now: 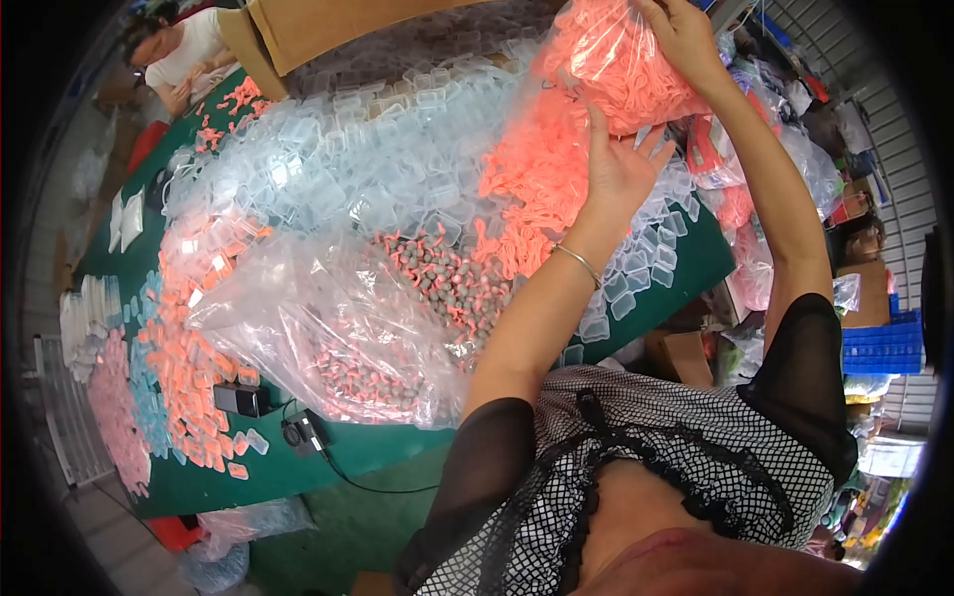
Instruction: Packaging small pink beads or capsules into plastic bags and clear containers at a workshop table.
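At the far right of the table, my right hand (686, 38) grips the upper part of a clear plastic bag (621, 60) filled with coral-pink stringy soft pieces. My left hand (624, 169), with a bracelet at the wrist, is just below the bag, palm up and fingers spread; whether it touches the plastic I cannot tell. A heap of loose coral-pink pieces (542, 164) lies left of that hand, partly under the bag. Beside it spreads a large pile of clear plastic cases (397, 149). Small grey pieces with pink ends (447, 273) lie nearer to me.
A crumpled clear bag (308, 308) covers the near middle of the green table (378, 452). Orange cases (194, 397) and pink cases (117, 417) lie left. A black device (241, 399) has a cable. Another person (189, 60) sits far left; a cardboard box (338, 30) stands behind.
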